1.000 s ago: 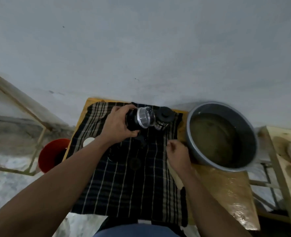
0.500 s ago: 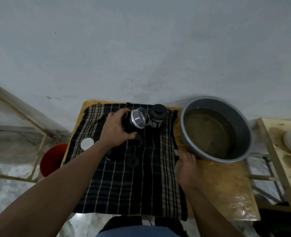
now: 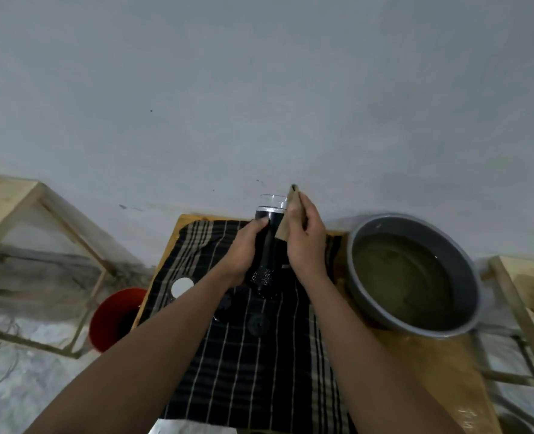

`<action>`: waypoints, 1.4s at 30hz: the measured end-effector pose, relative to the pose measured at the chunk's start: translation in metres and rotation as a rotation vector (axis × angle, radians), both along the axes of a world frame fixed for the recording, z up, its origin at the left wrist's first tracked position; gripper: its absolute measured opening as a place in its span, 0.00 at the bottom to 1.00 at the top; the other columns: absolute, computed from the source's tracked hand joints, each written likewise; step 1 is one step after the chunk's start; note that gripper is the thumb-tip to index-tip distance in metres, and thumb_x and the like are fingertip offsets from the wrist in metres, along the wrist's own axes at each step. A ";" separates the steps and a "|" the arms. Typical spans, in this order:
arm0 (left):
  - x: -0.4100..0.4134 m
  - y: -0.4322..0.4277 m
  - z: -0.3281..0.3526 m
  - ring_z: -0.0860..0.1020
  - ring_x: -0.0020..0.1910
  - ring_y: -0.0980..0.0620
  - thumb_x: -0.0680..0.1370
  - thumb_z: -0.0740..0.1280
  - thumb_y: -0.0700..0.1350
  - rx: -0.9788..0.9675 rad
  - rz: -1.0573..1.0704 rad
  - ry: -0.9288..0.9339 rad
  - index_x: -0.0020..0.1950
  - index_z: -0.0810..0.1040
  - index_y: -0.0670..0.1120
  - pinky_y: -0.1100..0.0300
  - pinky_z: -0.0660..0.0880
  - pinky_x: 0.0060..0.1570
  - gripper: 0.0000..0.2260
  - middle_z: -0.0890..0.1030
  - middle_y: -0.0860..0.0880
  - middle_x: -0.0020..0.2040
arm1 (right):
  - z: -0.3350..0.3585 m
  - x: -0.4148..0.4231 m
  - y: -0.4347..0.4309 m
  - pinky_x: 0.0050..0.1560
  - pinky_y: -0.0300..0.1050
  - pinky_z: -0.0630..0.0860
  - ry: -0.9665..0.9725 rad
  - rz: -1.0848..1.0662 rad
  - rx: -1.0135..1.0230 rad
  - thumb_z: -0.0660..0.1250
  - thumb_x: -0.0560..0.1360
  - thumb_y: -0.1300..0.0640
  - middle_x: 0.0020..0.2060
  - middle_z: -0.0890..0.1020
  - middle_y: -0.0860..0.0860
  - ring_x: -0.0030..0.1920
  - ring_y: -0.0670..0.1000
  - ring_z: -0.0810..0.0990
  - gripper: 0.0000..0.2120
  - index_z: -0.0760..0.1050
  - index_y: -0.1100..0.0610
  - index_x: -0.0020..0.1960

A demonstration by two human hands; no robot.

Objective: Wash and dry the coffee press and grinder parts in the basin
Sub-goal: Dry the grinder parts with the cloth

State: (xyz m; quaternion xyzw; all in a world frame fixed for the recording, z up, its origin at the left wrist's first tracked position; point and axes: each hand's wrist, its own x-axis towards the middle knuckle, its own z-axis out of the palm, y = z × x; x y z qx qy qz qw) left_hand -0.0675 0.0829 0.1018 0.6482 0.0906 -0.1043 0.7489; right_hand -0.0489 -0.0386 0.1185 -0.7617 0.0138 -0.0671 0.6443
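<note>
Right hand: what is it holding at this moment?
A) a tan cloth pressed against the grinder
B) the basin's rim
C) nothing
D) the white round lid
A: the right hand pinches a tan cloth against the black grinder, which the left hand grips above the striped towel.

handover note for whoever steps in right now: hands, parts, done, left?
Left hand: holds the black grinder body over the striped cloth, glass end toward the wall.
Right hand: pinches a tan rag against the grinder's side.
Small dark parts and a white round lid lie on the cloth. Basin with murky water sits to the right.
Done: grinder body is out of the basin.
Left: finish wiping it, dry the rest; how clean they are I cannot tell.
</note>
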 end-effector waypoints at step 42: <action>0.013 0.030 -0.013 0.82 0.40 0.42 0.72 0.61 0.75 -0.606 0.375 0.379 0.61 0.78 0.39 0.47 0.81 0.46 0.41 0.83 0.39 0.46 | -0.008 -0.026 -0.015 0.68 0.58 0.75 -0.128 0.203 -0.143 0.59 0.82 0.45 0.66 0.78 0.42 0.69 0.46 0.76 0.17 0.78 0.48 0.66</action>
